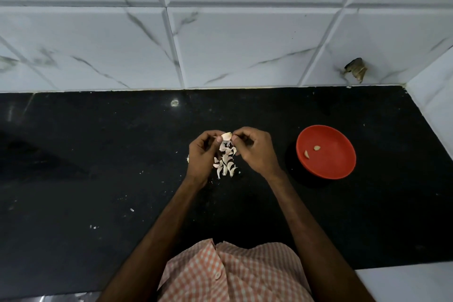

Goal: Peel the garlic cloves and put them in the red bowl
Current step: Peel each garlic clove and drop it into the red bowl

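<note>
Both hands meet above the middle of the black counter (pixel 98 154). My left hand (pixel 202 154) and my right hand (pixel 255 149) pinch one pale garlic cloe (pixel 226 136) between their fingertips, one from each side. Under the hands lies a small heap of garlic cloves and loose skins (pixel 226 162). The red bowl (pixel 338 167) stands on the counter to the right of my right hand and holds two peeled cloves (pixel 317 147).
A white marble-patterned tiled wall (pixel 220 44) runs along the counter's far edge and turns forward at the right. A chipped hole (pixel 355 70) marks the tile near that corner. Small skin flecks (pixel 94 227) dot the counter.
</note>
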`<state>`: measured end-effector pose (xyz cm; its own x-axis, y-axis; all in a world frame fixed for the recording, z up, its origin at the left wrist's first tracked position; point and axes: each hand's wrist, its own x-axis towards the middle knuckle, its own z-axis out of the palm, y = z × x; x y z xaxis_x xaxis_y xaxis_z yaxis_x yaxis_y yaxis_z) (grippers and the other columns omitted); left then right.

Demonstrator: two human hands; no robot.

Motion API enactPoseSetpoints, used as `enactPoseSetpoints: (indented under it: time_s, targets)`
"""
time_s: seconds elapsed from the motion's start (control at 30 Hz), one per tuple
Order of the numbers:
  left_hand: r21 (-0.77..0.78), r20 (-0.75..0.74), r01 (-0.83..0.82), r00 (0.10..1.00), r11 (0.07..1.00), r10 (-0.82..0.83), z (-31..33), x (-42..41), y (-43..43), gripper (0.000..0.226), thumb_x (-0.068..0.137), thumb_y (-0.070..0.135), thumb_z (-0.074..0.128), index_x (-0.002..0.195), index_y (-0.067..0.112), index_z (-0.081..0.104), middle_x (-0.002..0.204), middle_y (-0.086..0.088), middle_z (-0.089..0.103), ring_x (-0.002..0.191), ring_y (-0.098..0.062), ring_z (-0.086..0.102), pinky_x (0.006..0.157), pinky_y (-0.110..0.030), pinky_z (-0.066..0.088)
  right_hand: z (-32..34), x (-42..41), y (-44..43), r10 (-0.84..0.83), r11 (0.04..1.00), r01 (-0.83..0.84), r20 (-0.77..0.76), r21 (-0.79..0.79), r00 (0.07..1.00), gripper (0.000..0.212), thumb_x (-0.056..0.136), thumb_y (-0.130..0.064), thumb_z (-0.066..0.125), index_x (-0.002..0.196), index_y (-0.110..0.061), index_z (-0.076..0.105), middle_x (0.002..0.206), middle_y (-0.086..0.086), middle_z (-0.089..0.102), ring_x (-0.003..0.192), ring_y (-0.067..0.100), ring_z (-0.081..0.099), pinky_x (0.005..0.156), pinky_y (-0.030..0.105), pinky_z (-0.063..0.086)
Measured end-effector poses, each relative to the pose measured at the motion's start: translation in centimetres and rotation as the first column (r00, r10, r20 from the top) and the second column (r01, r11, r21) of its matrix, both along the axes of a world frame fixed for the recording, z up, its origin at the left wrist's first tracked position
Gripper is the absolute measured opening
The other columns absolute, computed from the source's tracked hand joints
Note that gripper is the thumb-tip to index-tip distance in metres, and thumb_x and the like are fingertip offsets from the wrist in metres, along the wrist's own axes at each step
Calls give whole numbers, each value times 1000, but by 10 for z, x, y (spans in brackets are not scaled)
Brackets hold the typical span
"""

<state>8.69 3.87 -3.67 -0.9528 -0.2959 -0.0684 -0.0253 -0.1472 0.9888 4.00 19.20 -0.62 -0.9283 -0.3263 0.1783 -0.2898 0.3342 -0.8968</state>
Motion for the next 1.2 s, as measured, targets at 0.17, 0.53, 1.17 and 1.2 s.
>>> enactPoseSetpoints:
  time_s: [0.17,0.53,1.17,1.2]
  targets:
    - [-43,17,53,998,998,-52,-1,0,-3,13,100,2,58,108,-2,66,89,-5,70,69,-10,63,58,-25,51,2,0,0,-1,998,4,57,-58,998,8,95,-4,66,97,-4,73,83,1,73,71,17,73,61,34,63]
    - [42,28,17,999,999,-18,2,0,6,14,101,3,56,106,5,68,86,-5,70,67,-13,61,49,-23,49,-2,3,-4,-59,986,104,313,-129,948,9,96,-3,65,97,-1,73,80,11,74,74,23,75,71,45,64]
    - [308,112,122,980,943,-164,7,4,-5,18,103,7,50,107,6,68,80,-8,63,64,-10,58,43,-19,41,3,9,-8,50,975,11,271,-221,961,13,96,-12,69,108,-8,69,96,3,73,84,20,73,76,40,63]
    - [303,113,122,980,945,-163,8,3,-5,19,103,7,50,108,6,68,80,-9,62,63,-10,58,43,-19,41,4,9,-7,58,980,-15,212,-200,975,15,94,-13,71,108,-9,69,97,1,73,88,17,72,77,35,62]
